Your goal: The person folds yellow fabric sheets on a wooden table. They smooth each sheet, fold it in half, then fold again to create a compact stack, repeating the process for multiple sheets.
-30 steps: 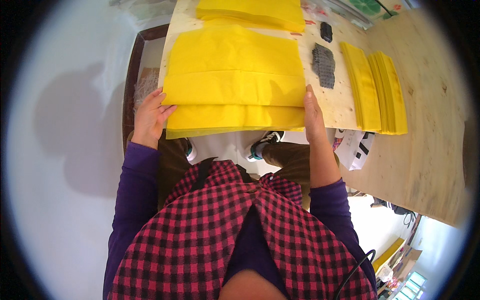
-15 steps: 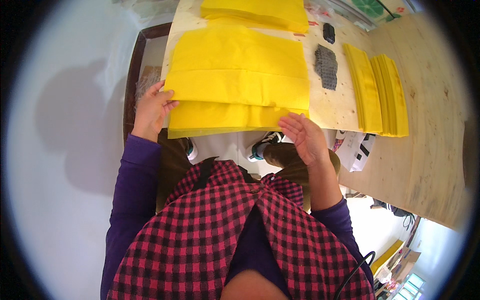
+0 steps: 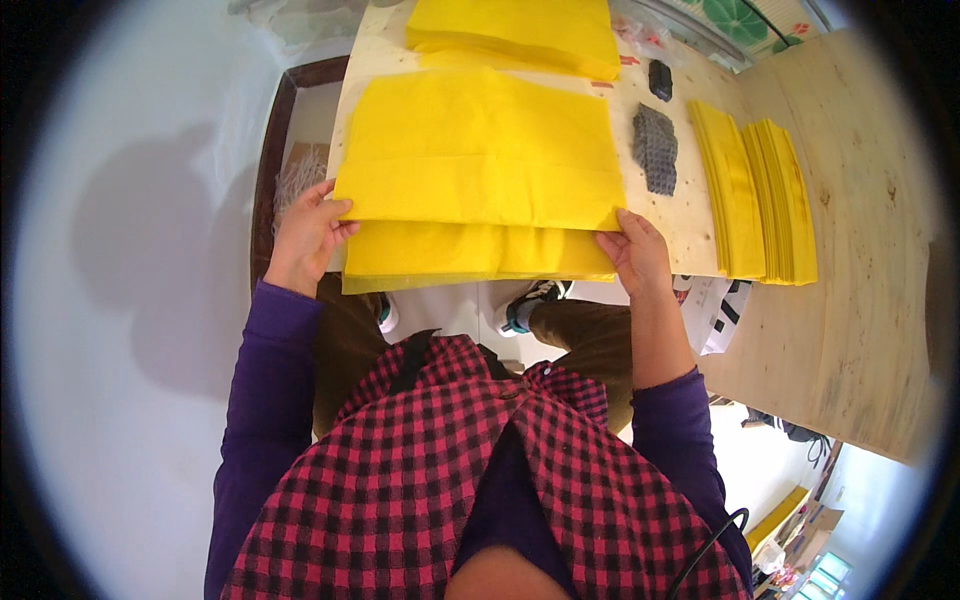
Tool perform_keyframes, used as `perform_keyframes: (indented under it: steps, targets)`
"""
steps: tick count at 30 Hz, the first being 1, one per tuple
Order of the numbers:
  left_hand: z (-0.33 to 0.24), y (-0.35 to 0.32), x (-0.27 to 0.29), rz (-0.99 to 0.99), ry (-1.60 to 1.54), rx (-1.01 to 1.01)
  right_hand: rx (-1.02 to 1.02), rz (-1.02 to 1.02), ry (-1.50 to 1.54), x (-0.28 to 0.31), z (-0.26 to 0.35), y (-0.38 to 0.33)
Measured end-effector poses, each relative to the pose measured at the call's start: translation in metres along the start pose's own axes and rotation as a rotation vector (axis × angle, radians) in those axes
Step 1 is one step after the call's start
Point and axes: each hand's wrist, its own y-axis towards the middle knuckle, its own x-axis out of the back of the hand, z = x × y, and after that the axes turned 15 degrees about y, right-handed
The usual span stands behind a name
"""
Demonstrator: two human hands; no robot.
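Two hands: our left hand point(image 3: 305, 235) and right hand point(image 3: 636, 255) pinch the near corners of a folded yellow sheet point(image 3: 480, 170) on the wooden table point(image 3: 860, 200); we judge it light, limp, best held by its edges.

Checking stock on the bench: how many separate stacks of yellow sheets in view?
4: the stack under both hands, one at the far edge, and two narrow stacks on the right. Others may lie outside view.
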Motion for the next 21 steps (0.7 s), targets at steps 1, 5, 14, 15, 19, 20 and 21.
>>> perform_keyframes:
  steps: [1,5,14,15,19,20,21]
  targets:
    - [0.000,0.000,0.001,0.001,0.011,0.019,-0.012,0.002,-0.068,0.002,0.003,0.005]
    - [-0.006,0.005,0.006,0.016,-0.008,0.037,-0.066,0.048,-0.231,0.006,0.015,0.016]
    - [-0.040,0.053,0.001,0.044,0.183,-0.033,-0.081,0.112,-0.361,-0.013,0.045,0.063]
    - [-0.045,0.060,-0.001,0.048,0.195,-0.031,-0.074,0.118,-0.400,-0.017,0.049,0.071]
    - [-0.060,0.083,-0.012,0.065,0.215,-0.046,-0.099,0.164,-0.431,-0.036,0.060,0.104]
    - [-0.063,0.087,-0.014,0.049,0.222,-0.034,-0.110,0.174,-0.419,-0.041,0.063,0.112]
    - [-0.064,0.090,-0.016,0.044,0.237,-0.039,-0.119,0.185,-0.408,-0.045,0.064,0.118]
